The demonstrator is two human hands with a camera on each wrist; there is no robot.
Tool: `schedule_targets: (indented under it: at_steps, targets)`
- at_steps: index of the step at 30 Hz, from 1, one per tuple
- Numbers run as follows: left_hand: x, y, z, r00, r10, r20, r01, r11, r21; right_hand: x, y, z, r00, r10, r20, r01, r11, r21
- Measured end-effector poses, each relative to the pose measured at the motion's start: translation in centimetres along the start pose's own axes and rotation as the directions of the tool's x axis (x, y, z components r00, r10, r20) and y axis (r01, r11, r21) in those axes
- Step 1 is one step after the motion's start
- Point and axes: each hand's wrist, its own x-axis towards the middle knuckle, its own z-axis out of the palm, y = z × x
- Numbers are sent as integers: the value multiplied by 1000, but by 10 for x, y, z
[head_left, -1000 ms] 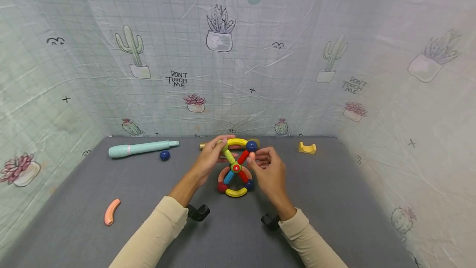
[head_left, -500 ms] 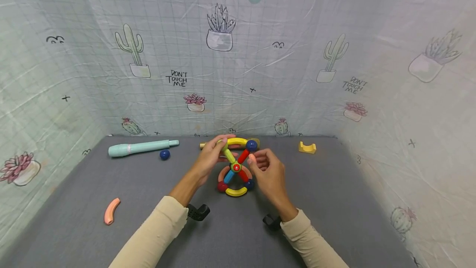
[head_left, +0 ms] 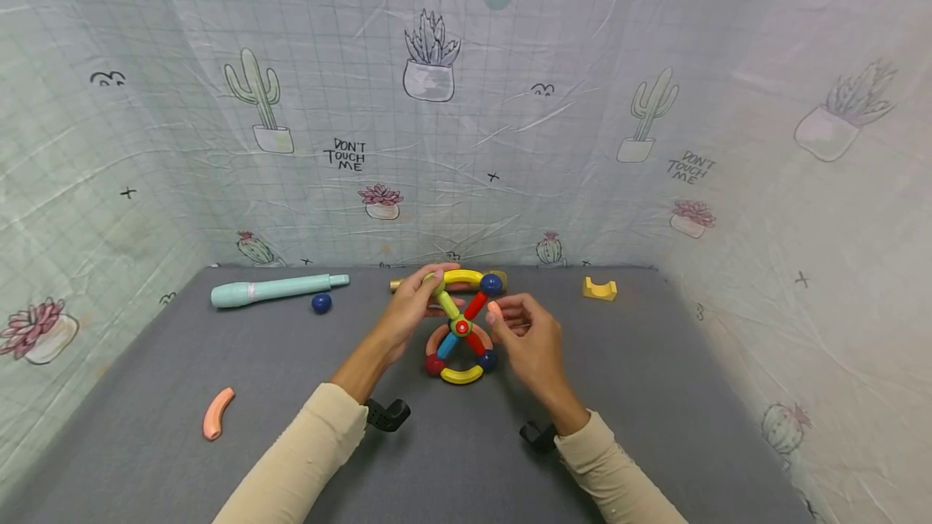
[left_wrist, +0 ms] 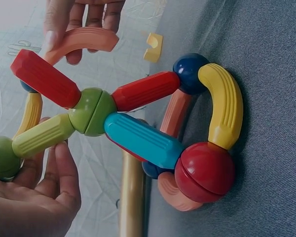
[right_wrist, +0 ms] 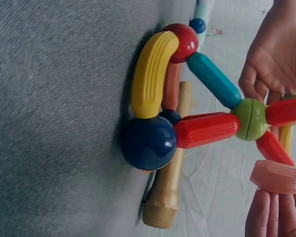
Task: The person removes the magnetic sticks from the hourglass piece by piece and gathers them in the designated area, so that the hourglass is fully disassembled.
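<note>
While a construction of rods and balls point(head_left: 462, 327) stands on the grey desk point(head_left: 626, 411) at the middle of the frame, a salmon arc point(head_left: 495, 310) hangs just below its upper blue ball point(head_left: 491, 285) in the head view; whether the two touch I cannot tell. The right hand point(head_left: 535, 338) pinches that arc between thumb and fingers, and the left hand point(head_left: 399, 320) grips the lime ball point(left_wrist: 2, 158) at the construction's upper left. A yellow arc point(head_left: 463, 276) spans from the lime ball to the upper blue ball. From the green hub ball point(left_wrist: 92, 111) a lime stick point(left_wrist: 44, 136) runs to the upper left, a red stick point(head_left: 476, 306) to the upper right, a light-blue stick point(left_wrist: 144, 139) down to a red ball point(left_wrist: 205, 172) at lower left, and another red one down to the lower blue ball point(right_wrist: 148, 143) at lower right. A second yellow arc point(head_left: 462, 376) joins those bottom two at the front.

Behind lies a gold microphone point(right_wrist: 168, 182), partly hidden in the head view. Farther out, a pale teal rod point(head_left: 280, 289) lies at left, a spare blue ball point(head_left: 321, 303) near its thin end; a spare salmon arc point(head_left: 218, 413) is at lower left, and a yellow notched block point(head_left: 600, 289) at right. Printed cloth point(head_left: 466, 136) with potted cacti rises across the upper frame
</note>
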Motion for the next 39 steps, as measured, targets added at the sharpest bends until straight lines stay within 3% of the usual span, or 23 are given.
schedule_targets:
  at_steps: [9, 12, 14, 16, 18, 21, 23, 25, 33, 39]
  targets:
    - [0, -1, -1, 1000, 7, -4, -7, 1000, -3, 2, -8, 1, 998, 57, -17, -55, 993, 104]
    - [0, -2, 0, 1000, 4, -3, -4, 1000, -13, 1, -8, 2, 998, 57, -35, -54, 996, 75]
    - [0, -3, 0, 1000, 4, 2, -4, 1000, -17, -2, -8, 2, 998, 9, -60, -8, 1000, 9]
    - [-1, -3, 0, 1000, 7, 10, -6, 1000, -18, -6, -9, 1, 992, -98, -84, 90, 992, -89]
    - [-1, -3, 0, 1000, 13, 16, -13, 1000, -17, -9, -11, 1, 972, -228, -65, 211, 957, -199]
    - [-1, -4, -1, 1000, 25, 17, -25, 999, -21, -13, -15, 4, 916, -401, 26, 388, 864, -322]
    - [-1, -5, -1, 999, 29, 13, -29, 999, -22, -14, -17, 8, 888, -452, 85, 450, 814, -368]
    - [-1, -5, -1, 999, 30, 14, -30, 999, -21, -14, -18, 13, 875, -472, 108, 475, 793, -380]
    - [-3, -4, -1, 1000, 30, 8, -29, 998, -47, -14, -18, 21, 907, -412, 83, 418, 862, -285]
    - [-3, -4, -3, 999, 40, 9, -39, 999, -37, -17, -17, 16, 916, -395, 72, 401, 888, -225]
